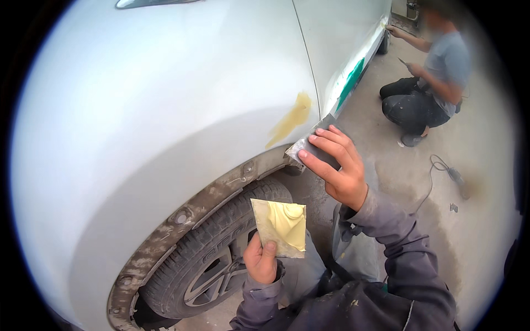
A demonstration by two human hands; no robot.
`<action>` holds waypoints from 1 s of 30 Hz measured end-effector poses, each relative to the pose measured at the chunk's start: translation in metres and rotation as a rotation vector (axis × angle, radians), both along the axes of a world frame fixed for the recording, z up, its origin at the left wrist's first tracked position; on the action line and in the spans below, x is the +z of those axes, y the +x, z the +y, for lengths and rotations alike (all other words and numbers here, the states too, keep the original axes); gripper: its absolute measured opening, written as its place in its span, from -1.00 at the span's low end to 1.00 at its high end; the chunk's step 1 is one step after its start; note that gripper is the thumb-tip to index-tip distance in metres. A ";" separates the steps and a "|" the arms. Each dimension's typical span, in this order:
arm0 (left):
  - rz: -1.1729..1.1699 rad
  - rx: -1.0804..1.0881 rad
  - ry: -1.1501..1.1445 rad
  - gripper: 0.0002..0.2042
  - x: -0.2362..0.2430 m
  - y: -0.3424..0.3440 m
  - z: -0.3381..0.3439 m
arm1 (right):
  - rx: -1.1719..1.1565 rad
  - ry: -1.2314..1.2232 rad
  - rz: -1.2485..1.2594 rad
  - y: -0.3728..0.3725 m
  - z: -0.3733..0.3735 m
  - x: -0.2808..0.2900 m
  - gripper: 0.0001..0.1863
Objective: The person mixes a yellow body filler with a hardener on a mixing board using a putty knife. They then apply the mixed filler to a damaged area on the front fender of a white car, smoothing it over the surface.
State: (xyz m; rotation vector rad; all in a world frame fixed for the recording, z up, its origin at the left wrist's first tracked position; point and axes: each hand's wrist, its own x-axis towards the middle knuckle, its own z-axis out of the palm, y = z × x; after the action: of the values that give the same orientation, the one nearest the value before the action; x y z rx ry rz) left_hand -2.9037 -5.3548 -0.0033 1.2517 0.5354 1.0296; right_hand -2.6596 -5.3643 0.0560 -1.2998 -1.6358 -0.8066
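My left hand (261, 259) grips the lower left corner of a small flat mixing board (266, 223). A thick, smooth mound of pale yellow filler putty (289, 223) lies on the board. In my right hand (341, 168) is a grey flat putty spreader (326, 144), fingers spread along its face and the thumb hidden behind. Its whitish edge is close to the lower rear corner of the car's white fender (210, 88), by the wheel arch; whether it touches cannot be made out. Just above, a yellowish-tan filler patch (291, 120) is smeared on the fender.
Below the arch stands the car's wheel (207, 265), behind a dirty arch lip (182, 218). A green patch (350, 84) marks the lower door. At the far right another person (428, 83) crouches beside the car, holding a thin tool. A corded grey device (455, 175) lies on the concrete floor.
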 end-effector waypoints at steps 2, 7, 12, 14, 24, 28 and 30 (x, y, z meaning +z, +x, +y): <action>0.017 0.010 -0.017 -0.46 -0.003 -0.002 -0.006 | 0.011 0.143 -0.102 0.001 0.025 0.018 -0.58; 0.041 0.055 0.006 -0.47 -0.004 -0.002 -0.015 | 0.057 0.311 -0.198 0.008 0.064 0.012 -0.60; 0.071 0.090 0.035 -0.46 -0.003 -0.004 -0.016 | 0.034 0.163 -0.155 0.023 0.049 -0.040 -0.60; 0.068 0.059 0.045 -0.45 -0.002 0.003 -0.015 | 0.054 -0.003 -0.071 0.025 0.025 -0.047 -0.59; 0.053 -0.028 0.028 -0.47 0.000 0.029 -0.012 | 0.463 -0.443 0.544 0.033 -0.031 -0.031 -0.44; 0.012 0.008 -0.036 -0.47 -0.004 0.019 -0.018 | 0.166 0.002 0.439 0.043 0.021 0.004 -0.45; 0.022 0.028 -0.021 -0.46 -0.006 0.015 -0.020 | 0.094 0.136 0.320 0.035 0.039 0.020 -0.46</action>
State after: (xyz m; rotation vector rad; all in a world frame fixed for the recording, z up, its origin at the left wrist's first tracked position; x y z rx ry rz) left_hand -2.8886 -5.3748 -0.0090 1.2416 0.5809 1.0320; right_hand -2.6242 -5.3253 0.0761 -1.1795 -1.3537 -0.6066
